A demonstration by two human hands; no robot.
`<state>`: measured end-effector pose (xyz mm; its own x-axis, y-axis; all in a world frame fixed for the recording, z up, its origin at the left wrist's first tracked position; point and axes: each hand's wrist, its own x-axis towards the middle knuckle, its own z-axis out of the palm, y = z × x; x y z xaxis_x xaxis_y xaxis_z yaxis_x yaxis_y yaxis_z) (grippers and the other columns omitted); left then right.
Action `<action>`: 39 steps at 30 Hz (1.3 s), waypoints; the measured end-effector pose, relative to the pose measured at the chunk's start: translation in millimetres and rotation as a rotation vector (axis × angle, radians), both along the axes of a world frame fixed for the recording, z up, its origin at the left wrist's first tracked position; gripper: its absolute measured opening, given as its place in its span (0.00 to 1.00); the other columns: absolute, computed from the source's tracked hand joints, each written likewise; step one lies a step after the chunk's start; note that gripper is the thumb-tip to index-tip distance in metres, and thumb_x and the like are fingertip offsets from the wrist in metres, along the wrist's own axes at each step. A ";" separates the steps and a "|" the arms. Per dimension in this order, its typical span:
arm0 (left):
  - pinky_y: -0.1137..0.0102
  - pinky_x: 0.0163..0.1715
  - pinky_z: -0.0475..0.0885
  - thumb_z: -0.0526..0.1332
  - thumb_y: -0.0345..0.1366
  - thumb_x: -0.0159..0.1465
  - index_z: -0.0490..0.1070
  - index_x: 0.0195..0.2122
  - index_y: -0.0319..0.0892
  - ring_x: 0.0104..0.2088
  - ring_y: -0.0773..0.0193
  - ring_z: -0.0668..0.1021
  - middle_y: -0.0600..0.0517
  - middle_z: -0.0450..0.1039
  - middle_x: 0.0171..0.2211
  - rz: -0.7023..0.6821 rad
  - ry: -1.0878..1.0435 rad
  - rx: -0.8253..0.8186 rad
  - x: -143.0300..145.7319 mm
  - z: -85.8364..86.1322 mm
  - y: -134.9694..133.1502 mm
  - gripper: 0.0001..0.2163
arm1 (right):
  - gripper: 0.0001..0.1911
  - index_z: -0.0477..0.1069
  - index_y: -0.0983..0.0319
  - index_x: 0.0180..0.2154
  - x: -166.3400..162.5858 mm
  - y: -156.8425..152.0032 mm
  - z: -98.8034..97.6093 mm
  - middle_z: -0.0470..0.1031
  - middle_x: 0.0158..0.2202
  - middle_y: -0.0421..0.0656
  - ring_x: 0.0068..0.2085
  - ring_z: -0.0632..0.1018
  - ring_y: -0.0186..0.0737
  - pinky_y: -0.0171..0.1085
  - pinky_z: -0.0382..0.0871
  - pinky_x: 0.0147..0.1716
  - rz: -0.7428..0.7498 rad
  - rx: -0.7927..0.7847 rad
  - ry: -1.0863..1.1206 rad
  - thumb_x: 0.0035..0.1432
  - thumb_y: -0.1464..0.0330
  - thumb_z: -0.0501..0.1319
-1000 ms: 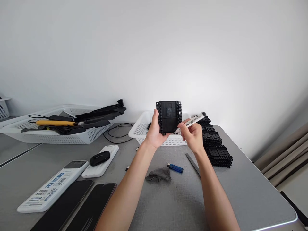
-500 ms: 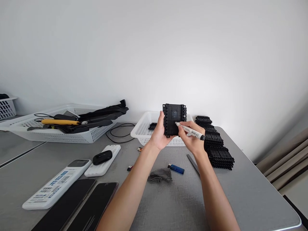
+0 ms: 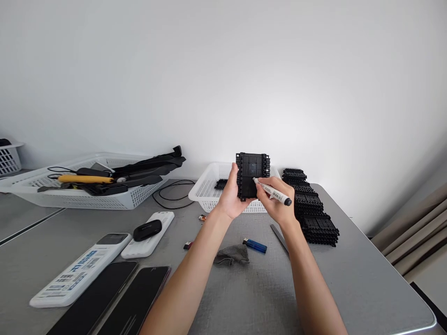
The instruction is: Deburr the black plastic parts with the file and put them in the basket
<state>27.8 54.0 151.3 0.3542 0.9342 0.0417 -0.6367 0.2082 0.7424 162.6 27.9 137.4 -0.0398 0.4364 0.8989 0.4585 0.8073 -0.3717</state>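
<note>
Gripped along its left side and bottom edge, a square black plastic plate (image 3: 252, 165) with toothed side edges is held up by my left hand (image 3: 231, 195). My right hand (image 3: 281, 201) is closed around a white marker pen (image 3: 273, 190) with a black end. The pen's tip meets or nearly meets the plate's face, a bit below its middle; whether it touches I cannot tell. Behind the plate stands a white perforated basket (image 3: 204, 190) with another black piece (image 3: 220, 184) in it. Stacks of similar black plates (image 3: 319, 228) lie to the right of my right hand.
A blue lighter (image 3: 254, 245), a grey cloth (image 3: 232, 254) and a flat metal strip (image 3: 279, 236) lie between my forearms. On the left are two phones (image 3: 134, 298), white power banks (image 3: 80, 272), a black case (image 3: 147, 230), a cable (image 3: 171, 197) and a large basket (image 3: 129, 200) of tools.
The pen and my right hand have shifted slightly left and down across the plate. My left hand keeps its hold, and the whole view has moved a little.
</note>
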 end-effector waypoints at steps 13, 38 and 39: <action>0.63 0.50 0.73 0.53 0.62 0.62 0.74 0.53 0.45 0.52 0.53 0.77 0.47 0.78 0.49 -0.016 0.081 -0.026 3.4 -9.5 3.3 0.30 | 0.10 0.76 0.60 0.44 5.8 4.2 -3.0 0.79 0.35 0.44 0.28 0.78 0.36 0.38 0.76 0.28 -0.126 0.036 0.309 0.60 0.67 0.61; 0.61 0.51 0.73 0.51 0.60 0.65 0.74 0.54 0.41 0.52 0.52 0.77 0.43 0.78 0.50 -0.128 0.071 -0.055 7.4 -6.4 -1.9 0.30 | 0.16 0.74 0.59 0.51 5.9 1.1 1.2 0.78 0.40 0.47 0.29 0.77 0.35 0.37 0.73 0.25 -0.059 -0.047 0.349 0.64 0.64 0.57; 0.60 0.50 0.74 0.50 0.60 0.65 0.74 0.53 0.40 0.51 0.51 0.78 0.42 0.78 0.49 -0.134 0.061 -0.074 6.0 -4.9 -1.9 0.30 | 0.17 0.73 0.59 0.52 4.1 -0.5 1.5 0.78 0.39 0.46 0.27 0.76 0.34 0.36 0.73 0.24 -0.049 -0.068 0.400 0.64 0.63 0.57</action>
